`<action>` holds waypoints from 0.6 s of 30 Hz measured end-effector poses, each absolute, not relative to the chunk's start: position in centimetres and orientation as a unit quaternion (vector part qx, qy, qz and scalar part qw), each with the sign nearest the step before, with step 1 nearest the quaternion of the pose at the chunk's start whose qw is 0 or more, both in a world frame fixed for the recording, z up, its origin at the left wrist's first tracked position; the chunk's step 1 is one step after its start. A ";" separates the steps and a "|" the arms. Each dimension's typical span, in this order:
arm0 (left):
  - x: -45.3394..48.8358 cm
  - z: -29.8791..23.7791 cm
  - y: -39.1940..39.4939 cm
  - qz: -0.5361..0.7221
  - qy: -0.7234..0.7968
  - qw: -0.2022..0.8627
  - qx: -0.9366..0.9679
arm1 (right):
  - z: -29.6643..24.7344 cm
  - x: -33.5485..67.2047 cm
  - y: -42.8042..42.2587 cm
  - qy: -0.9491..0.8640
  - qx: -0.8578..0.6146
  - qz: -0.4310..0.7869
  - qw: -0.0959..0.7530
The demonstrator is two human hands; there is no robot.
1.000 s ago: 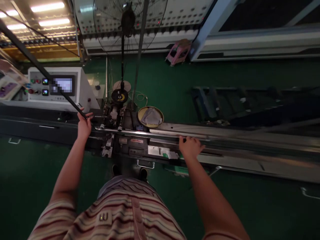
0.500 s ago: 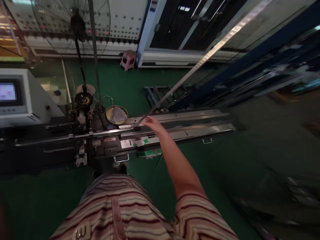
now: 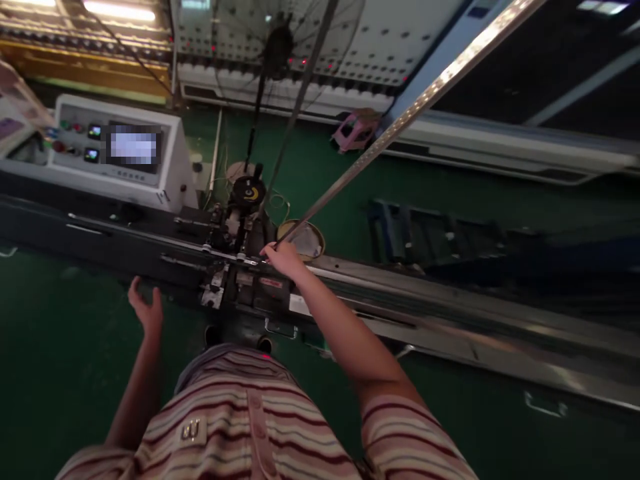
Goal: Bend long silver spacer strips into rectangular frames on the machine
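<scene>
My right hand (image 3: 284,259) is closed around the lower part of a long, shiny metal strip (image 3: 360,160) with small dots along it, which slants up to the upper right. Close by the fingers, a thin metal bar (image 3: 165,241) lies along the dark machine bed and passes through the clamp parts (image 3: 235,223). My left hand (image 3: 146,308) hangs over the front edge of the bed, thumb and fingers apart, holding nothing. A second, darker upright strip (image 3: 297,110) rises behind the machine.
A control box with a screen (image 3: 133,147) stands at the left. Behind my right hand is a round tray (image 3: 320,233). A pink stool (image 3: 356,130), a standing fan (image 3: 279,47) and a dark rack (image 3: 415,230) are beyond. A metal rail (image 3: 450,333) extends right.
My view has swung left. My right hand has moved left along the bed, nearer the clamp parts, with the metal strip. My left hand has come into view.
</scene>
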State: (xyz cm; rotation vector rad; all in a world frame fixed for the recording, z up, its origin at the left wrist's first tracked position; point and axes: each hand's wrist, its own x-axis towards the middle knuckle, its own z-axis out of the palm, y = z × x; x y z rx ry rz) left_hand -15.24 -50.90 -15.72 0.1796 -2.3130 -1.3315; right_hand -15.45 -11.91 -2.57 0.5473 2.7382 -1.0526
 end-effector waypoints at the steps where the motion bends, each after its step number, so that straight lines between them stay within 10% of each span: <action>1: -14.2 -16.7 -51.7 -0.491 -0.837 0.224 0.088 | -2.6 -16.3 -13.3 0.918 0.171 -0.348 0.077; 18: -21.9 -13.4 -58.6 -0.696 -0.683 0.148 0.166 | -3.1 -29.4 -32.6 0.880 0.132 -0.453 0.055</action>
